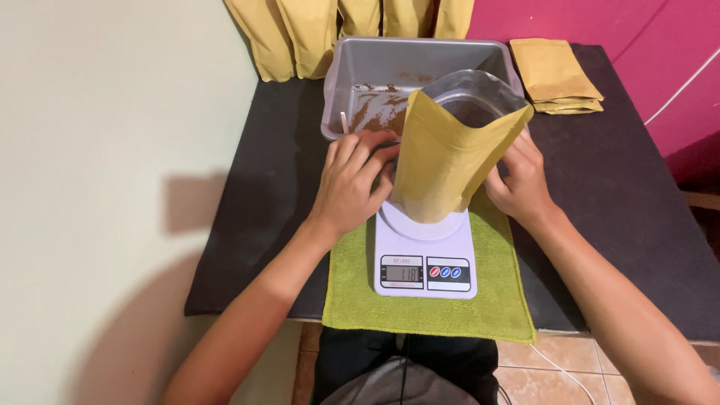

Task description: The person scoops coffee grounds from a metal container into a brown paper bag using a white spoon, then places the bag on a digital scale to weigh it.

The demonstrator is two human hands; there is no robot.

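An open yellow stand-up pouch (442, 161) with a silver lining stands on the round platform of a white digital kitchen scale (425, 259). My left hand (351, 180) rests against the pouch's left side, fingers curled near its lower edge. At the pouch's right side, my right hand (520, 180) holds it. Both hands steady the pouch upright. The scale's display is lit. The scale sits on a green cloth (427, 307).
A grey metal tray (360, 75) with brown powder and a white scoop handle (344, 122) lies behind the scale. Several filled yellow pouches (300, 34) lean on the wall at the back. A stack of flat yellow pouches (556, 75) lies at the back right of the black table (622, 187).
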